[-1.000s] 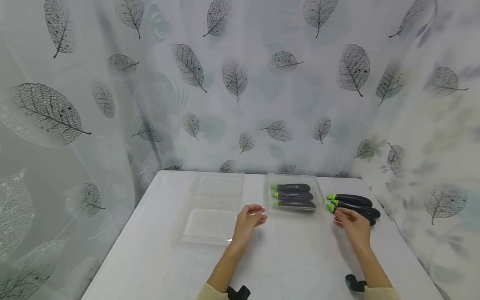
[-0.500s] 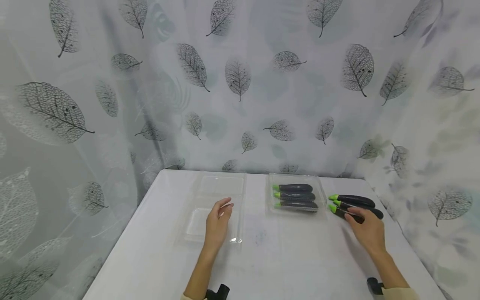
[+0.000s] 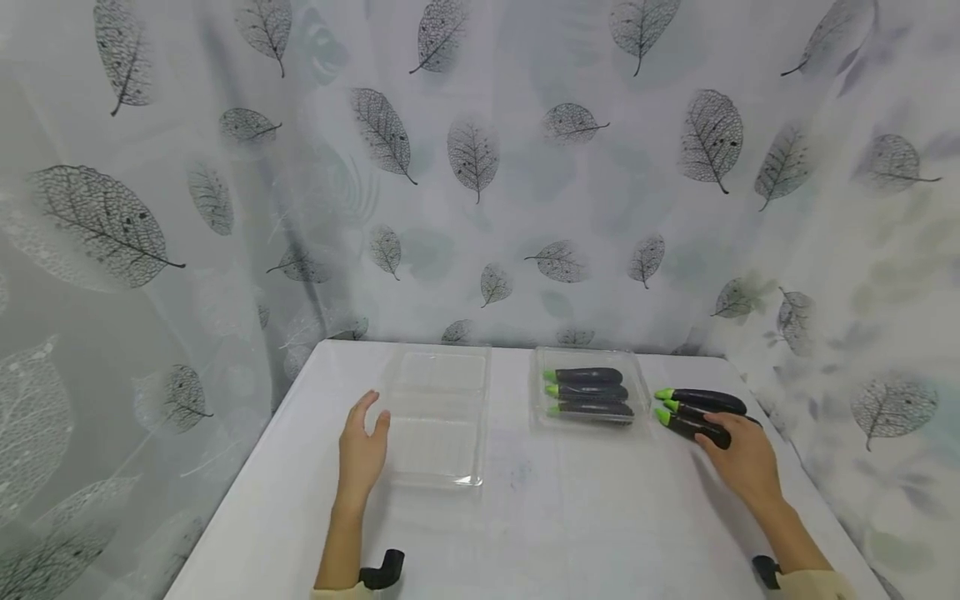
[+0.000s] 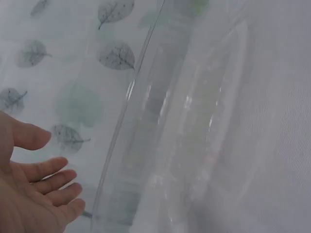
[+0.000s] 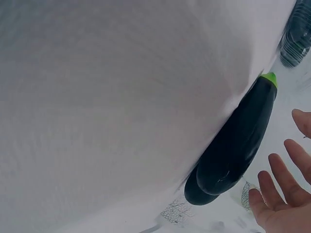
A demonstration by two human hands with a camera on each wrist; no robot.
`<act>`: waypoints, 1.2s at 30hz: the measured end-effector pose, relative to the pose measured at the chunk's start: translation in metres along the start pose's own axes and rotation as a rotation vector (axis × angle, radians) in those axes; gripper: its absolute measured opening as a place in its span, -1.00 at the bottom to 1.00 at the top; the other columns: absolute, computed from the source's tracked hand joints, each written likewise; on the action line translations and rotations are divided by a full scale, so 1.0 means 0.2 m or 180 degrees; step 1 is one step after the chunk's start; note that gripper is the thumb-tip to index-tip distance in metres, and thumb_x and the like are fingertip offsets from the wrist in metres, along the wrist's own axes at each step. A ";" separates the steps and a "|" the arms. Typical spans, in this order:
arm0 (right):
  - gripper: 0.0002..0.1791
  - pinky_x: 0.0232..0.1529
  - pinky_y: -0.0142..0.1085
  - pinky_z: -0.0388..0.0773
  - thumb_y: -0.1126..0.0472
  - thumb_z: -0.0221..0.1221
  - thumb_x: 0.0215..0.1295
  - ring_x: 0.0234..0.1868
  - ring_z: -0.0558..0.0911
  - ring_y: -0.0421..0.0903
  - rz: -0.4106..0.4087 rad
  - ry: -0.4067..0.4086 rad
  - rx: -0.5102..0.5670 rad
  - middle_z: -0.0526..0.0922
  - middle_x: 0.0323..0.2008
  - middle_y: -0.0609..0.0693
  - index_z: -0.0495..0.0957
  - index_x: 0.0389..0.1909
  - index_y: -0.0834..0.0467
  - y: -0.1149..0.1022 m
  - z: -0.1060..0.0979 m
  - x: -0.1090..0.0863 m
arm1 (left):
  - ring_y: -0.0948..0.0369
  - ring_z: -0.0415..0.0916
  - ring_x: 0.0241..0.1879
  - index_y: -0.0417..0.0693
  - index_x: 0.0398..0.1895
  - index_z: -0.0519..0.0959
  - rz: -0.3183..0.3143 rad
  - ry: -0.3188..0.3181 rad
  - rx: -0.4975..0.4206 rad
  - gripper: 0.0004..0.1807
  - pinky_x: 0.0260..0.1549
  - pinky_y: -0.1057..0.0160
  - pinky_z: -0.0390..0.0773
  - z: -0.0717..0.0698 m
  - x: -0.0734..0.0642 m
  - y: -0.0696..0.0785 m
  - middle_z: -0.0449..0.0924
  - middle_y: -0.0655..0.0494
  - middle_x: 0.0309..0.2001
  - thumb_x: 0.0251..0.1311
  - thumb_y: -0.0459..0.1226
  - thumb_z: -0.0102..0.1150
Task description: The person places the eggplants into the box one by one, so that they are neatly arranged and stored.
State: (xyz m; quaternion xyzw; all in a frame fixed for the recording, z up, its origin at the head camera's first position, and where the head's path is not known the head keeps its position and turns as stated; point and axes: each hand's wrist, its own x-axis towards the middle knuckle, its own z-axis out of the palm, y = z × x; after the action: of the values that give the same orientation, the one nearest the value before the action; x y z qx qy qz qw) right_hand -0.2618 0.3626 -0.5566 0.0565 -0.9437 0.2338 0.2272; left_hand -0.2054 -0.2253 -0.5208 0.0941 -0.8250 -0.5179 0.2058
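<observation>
Three dark purple eggplants with green tips lie at the right of the table. The front eggplant (image 3: 693, 427) is nearest my right hand (image 3: 744, 462), whose fingers are over the blunt ends of the group. In the right wrist view, the fingers (image 5: 282, 179) are spread beside an eggplant (image 5: 238, 141), not wrapped round it. My left hand (image 3: 362, 450) is held with thumb and fingers apart at the left side of an open clear plastic container (image 3: 483, 433). It holds nothing. The left wrist view also shows the loosely bent fingers (image 4: 53, 182) near the container's clear edge (image 4: 116, 131).
A clear plastic container (image 3: 642, 392) holding three eggplants stands at the back, between the open container and the loose eggplants. The white table (image 3: 540, 525) ends at a leaf-printed curtain (image 3: 510, 208) behind and at both sides.
My left hand has moved left, from between the two containers to the open one's left side. My right hand has shifted right over the loose eggplants, towards their blunt ends.
</observation>
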 end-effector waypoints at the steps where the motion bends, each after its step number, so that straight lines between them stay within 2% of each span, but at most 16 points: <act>1: -0.54 0.11 0.45 0.40 0.28 0.43 0.25 0.15 0.45 0.54 0.0007 -0.0020 -0.0009 0.54 0.15 0.52 0.63 0.11 0.41 0.00 0.00 0.00 | -0.20 0.11 0.57 -0.19 0.50 0.37 -0.0035 0.0008 0.0022 -0.49 0.52 -0.29 0.17 -0.02 0.01 -0.03 0.25 -0.21 0.55 0.57 -0.25 0.02; 5: -0.52 0.12 0.47 0.40 0.25 0.42 0.26 0.15 0.44 0.55 0.0053 -0.0096 -0.0055 0.52 0.15 0.54 0.61 0.12 0.42 0.02 -0.01 0.02 | -0.26 0.18 0.53 -0.26 0.48 0.37 -0.0194 0.0143 0.0010 -0.51 0.49 -0.22 0.28 -0.10 0.05 -0.11 0.28 -0.33 0.51 0.56 -0.30 0.00; 8: -0.51 0.12 0.47 0.40 0.23 0.42 0.28 0.15 0.44 0.57 0.0093 -0.0152 -0.0092 0.51 0.14 0.57 0.59 0.13 0.44 0.04 -0.01 0.03 | -0.28 0.23 0.49 -0.29 0.47 0.37 -0.0356 0.0154 -0.0102 -0.51 0.44 -0.19 0.37 -0.13 0.06 -0.16 0.30 -0.37 0.48 0.57 -0.30 -0.02; 14: -0.49 0.12 0.49 0.40 0.24 0.43 0.26 0.13 0.44 0.60 0.0178 -0.0211 -0.0157 0.49 0.13 0.62 0.58 0.13 0.46 0.08 -0.02 0.03 | -0.23 0.31 0.46 -0.29 0.50 0.31 -0.0620 -0.0179 -0.0315 -0.49 0.44 -0.16 0.39 -0.14 0.07 -0.23 0.35 -0.32 0.47 0.59 -0.28 -0.05; 16: -0.48 0.12 0.49 0.39 0.25 0.42 0.26 0.12 0.43 0.61 0.0186 -0.0232 -0.0156 0.48 0.13 0.63 0.58 0.14 0.47 0.09 -0.01 0.04 | -0.19 0.35 0.44 -0.27 0.50 0.32 -0.0684 -0.0216 -0.0375 -0.49 0.45 -0.14 0.40 -0.14 0.07 -0.25 0.39 -0.28 0.45 0.59 -0.27 -0.04; 24: -0.49 0.10 0.47 0.41 0.28 0.45 0.18 0.09 0.47 0.60 0.0055 -0.0241 -0.0216 0.55 0.07 0.57 0.60 0.08 0.48 0.15 -0.01 0.04 | -0.05 0.42 0.42 -0.21 0.48 0.38 -0.0854 -0.0286 -0.0646 -0.51 0.47 -0.01 0.37 -0.14 0.07 -0.27 0.52 -0.18 0.38 0.56 -0.31 0.03; 32: -0.50 0.07 0.47 0.43 0.33 0.47 0.12 0.08 0.47 0.61 0.0058 -0.0339 -0.0305 0.51 0.08 0.60 0.61 0.07 0.46 0.15 -0.02 0.04 | 0.09 0.43 0.43 -0.15 0.50 0.37 -0.1069 -0.0390 -0.0947 -0.49 0.35 0.42 0.44 -0.14 0.07 -0.28 0.51 -0.08 0.41 0.54 -0.31 0.06; 36: -0.51 0.06 0.46 0.44 0.35 0.47 0.11 0.07 0.47 0.61 0.0053 -0.0354 -0.0312 0.50 0.10 0.60 0.62 0.06 0.45 0.14 -0.03 0.04 | 0.08 0.40 0.45 -0.16 0.52 0.35 -0.1120 -0.0404 -0.1053 -0.46 0.43 0.30 0.39 -0.14 0.06 -0.28 0.48 -0.07 0.43 0.53 -0.30 0.08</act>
State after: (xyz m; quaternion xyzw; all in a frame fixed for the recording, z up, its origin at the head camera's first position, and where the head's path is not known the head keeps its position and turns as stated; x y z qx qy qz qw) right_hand -0.2716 0.3905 -0.5597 0.0504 -0.9656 0.1857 0.1750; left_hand -0.2077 -0.2768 -0.5573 0.1686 -0.7112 -0.6786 0.0729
